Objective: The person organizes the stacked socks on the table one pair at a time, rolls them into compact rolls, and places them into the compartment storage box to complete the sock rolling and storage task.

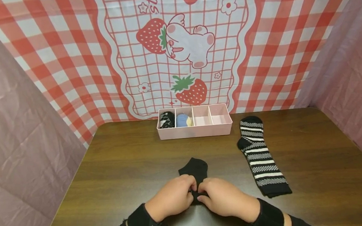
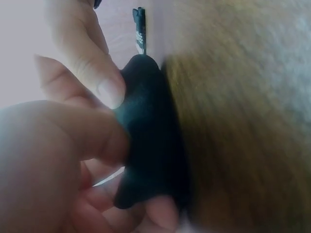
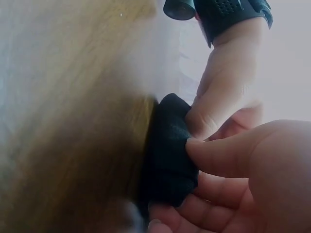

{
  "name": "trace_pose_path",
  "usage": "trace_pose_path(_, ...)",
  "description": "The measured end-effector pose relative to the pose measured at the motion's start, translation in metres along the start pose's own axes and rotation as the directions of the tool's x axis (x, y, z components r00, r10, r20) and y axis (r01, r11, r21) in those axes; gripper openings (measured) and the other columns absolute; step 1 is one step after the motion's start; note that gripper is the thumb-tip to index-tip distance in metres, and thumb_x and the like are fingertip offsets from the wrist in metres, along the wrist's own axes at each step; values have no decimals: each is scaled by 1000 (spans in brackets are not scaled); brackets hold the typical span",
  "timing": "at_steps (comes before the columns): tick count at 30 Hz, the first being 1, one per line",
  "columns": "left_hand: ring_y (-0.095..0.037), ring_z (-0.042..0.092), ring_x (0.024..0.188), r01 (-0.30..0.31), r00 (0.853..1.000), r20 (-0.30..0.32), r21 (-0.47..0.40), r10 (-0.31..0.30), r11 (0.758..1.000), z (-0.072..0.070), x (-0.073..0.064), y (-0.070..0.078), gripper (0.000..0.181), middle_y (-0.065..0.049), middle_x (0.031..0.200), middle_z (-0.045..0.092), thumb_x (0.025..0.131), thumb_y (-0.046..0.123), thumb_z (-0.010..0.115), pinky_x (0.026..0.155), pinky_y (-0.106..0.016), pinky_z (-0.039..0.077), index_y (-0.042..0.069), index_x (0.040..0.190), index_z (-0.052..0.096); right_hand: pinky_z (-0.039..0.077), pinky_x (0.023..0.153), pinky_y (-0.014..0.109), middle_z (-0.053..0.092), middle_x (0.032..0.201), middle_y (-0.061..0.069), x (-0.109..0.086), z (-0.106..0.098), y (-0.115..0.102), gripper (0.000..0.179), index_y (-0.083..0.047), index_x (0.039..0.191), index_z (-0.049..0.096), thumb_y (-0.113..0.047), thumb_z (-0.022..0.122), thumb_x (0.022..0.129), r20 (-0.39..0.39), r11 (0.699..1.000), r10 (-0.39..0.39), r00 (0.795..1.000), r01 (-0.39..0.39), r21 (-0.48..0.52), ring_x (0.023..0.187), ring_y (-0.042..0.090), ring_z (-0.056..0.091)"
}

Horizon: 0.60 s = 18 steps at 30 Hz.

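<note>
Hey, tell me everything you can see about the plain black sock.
The black sock is plain and looks like soft fabric. Over the wood-grain table, its far end points toward the pink box. The left hand and right hand pinch its near part, hiding some of it; whether it's single or paired is unclear.

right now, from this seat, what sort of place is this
Probably a small tabletop workspace screened off with fabric, though the wider room is out of view: a checked strawberry-print cloth hangs behind the wooden table, with pinkish drapes at either side.
</note>
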<state>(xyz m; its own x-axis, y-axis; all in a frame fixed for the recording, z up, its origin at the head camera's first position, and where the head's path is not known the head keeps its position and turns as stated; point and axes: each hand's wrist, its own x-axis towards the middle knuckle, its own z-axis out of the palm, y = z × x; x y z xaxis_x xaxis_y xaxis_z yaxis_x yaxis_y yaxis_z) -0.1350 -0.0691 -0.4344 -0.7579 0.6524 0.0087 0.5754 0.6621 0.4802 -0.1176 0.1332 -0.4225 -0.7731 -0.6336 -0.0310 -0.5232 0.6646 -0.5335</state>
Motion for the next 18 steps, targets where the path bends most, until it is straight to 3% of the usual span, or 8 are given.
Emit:
trace_pose_path(8,-7,49,69,46,998,-29,-13,-47,999,-1,-2,2,18,7,82,54,83,1,68,64,-24,45,17,85,60,44,58,25,52,74,-12,4,5,7,16,-18,96,55,-17,71,98,-16,995,30,999,-28,98,63,2,49)
trace_pose_path(13,-7,50,70,29,999,-47,97,-25,995,-3,-4,8,17,6,83,56,85,1,70,64,-24,47,17,86,64,42,58,26,50,73,-11,5,6,10,18,-21,90,55,-18,71,98,-15,994,39,999,-37,105,63,4,47)
trace_pose_path(18,-6,51,71,-15,1000,-20,244,20,970,-9,-9,21,16,9,82,56,82,6,77,64,-22,46,19,89,71,41,59,26,48,75,-10,6,8,12,19,-22,87,56,-18,71,98,-47,995,31,998,-26,101,66,4,46)
